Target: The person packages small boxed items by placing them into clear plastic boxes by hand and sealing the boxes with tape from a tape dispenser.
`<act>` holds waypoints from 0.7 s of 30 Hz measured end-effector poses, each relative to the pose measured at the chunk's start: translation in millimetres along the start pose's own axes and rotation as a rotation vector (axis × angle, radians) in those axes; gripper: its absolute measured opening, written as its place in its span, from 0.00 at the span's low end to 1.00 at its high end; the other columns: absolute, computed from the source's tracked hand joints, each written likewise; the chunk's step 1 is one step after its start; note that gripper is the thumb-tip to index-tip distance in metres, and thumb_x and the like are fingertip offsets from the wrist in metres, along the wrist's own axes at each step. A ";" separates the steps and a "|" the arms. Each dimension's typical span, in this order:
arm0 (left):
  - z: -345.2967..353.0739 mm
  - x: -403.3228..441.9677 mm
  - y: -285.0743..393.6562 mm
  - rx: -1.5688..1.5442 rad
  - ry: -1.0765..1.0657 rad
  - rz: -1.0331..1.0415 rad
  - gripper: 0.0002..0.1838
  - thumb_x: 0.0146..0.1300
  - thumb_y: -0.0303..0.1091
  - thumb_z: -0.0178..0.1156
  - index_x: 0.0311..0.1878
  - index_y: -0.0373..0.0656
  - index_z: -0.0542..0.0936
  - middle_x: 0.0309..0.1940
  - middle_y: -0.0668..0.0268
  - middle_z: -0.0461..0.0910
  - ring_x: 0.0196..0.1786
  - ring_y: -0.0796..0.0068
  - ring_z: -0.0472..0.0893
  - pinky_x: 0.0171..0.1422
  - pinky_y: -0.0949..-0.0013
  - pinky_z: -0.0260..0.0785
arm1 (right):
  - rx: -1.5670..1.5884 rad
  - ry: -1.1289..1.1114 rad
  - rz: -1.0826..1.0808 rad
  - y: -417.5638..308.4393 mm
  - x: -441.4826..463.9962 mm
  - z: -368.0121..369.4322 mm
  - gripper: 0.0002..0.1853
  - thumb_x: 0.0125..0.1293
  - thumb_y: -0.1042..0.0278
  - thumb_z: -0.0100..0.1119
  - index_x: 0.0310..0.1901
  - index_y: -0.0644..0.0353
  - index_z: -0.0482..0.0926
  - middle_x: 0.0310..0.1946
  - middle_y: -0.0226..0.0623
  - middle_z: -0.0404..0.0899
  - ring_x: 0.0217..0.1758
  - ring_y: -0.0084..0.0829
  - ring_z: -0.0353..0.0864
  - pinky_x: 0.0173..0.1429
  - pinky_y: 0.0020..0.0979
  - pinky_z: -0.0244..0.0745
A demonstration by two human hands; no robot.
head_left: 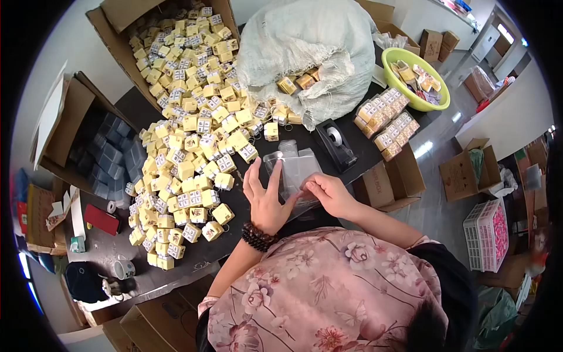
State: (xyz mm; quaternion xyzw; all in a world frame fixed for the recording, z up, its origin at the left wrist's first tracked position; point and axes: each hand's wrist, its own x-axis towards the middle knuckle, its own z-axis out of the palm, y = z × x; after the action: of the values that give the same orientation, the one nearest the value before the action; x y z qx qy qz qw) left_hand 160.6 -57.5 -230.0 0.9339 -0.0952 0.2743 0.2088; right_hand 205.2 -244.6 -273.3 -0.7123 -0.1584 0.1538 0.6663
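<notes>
A clear plastic box (300, 170) lies at the table's front edge, between my hands. My left hand (268, 196) rests on its left side with the fingers spread. On the right, my right hand (331, 195) pinches the box's near right edge between thumb and fingers. Left of my hands is a large heap of small yellow and white cubes (196, 155), some with string loops. A black tape dispenser (336, 146) stands just beyond the box to the right. Packed clear boxes of cubes (387, 120) are stacked farther right.
A white woven sack (305, 47) stands at the back. The yellow-green basin (415, 79) is at the back right. A carton of clear boxes (105, 149), a red case (102, 220) and a mug (124, 269) are at the left. An open carton (392, 179) sits below the right edge.
</notes>
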 end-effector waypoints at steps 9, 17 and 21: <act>-15.3 -38.6 -32.1 -0.474 -0.462 -0.104 0.07 0.56 0.33 0.68 0.35 0.45 0.79 0.43 0.68 0.77 0.48 0.66 0.74 0.58 0.62 0.58 | -0.468 -0.271 -0.174 -28.0 -11.4 23.7 0.09 0.73 0.69 0.49 0.45 0.65 0.75 0.42 0.41 0.78 0.46 0.32 0.79 0.50 0.32 0.73; -55.1 -34.3 -37.5 -0.647 -0.396 -0.042 0.08 0.59 0.37 0.67 0.30 0.45 0.80 0.44 0.69 0.81 0.47 0.71 0.78 0.66 0.57 0.54 | 0.386 -0.862 0.498 -25.3 27.6 18.8 0.27 0.63 0.73 0.64 0.63 0.62 0.67 0.51 0.35 0.77 0.54 0.26 0.78 0.58 0.33 0.74; -65.1 -36.3 -43.7 -0.538 -0.343 0.038 0.11 0.56 0.39 0.70 0.26 0.45 0.81 0.37 0.69 0.84 0.40 0.73 0.81 0.64 0.61 0.56 | -0.122 -0.886 0.445 -49.6 49.2 29.7 0.23 0.63 0.73 0.65 0.58 0.65 0.71 0.42 0.35 0.82 0.44 0.24 0.81 0.47 0.27 0.77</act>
State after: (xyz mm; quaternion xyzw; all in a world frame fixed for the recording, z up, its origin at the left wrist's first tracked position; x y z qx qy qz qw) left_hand 112.4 12.7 -215.2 0.8758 -0.2158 0.0815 0.4241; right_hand 235.8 -193.6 -226.2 -0.6327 -0.2791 0.5703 0.4433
